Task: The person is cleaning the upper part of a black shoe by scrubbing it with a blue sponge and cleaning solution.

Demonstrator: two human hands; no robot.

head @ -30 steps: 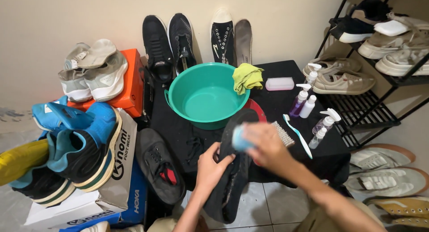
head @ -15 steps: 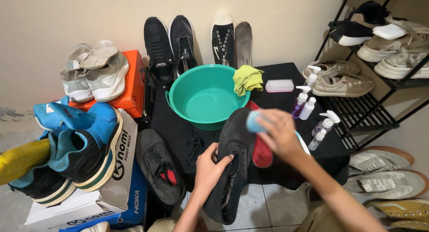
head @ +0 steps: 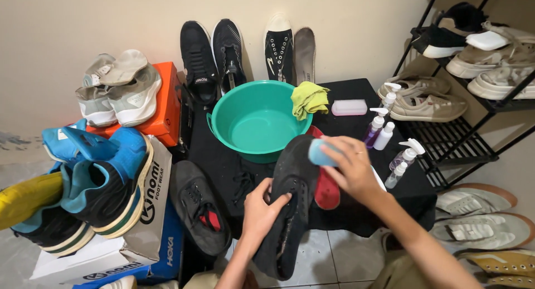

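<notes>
My left hand (head: pixel 261 210) grips a black shoe (head: pixel 287 202) by its side, holding it tilted with the toe toward the basin. My right hand (head: pixel 346 169) is closed on a light blue sponge-like pad (head: pixel 319 153) pressed against the shoe's toe end. A red item (head: pixel 326 192) lies under the shoe on the black table (head: pixel 345 122). A teal basin (head: pixel 253 121) with a little water stands just beyond the shoe.
A yellow-green cloth (head: pixel 308 97) hangs on the basin rim; a pink soap bar (head: pixel 349 107) and several spray bottles (head: pixel 377 127) stand on the right. Another black shoe (head: pixel 198 206) lies left. Shoe boxes (head: pixel 161 99) and sneakers pile left; a shoe rack (head: pixel 473 72) stands right.
My right hand slid the blue pad up the shoe from its middle toward the toe, covering the brush and toothbrush that showed before. My left hand kept its grip.
</notes>
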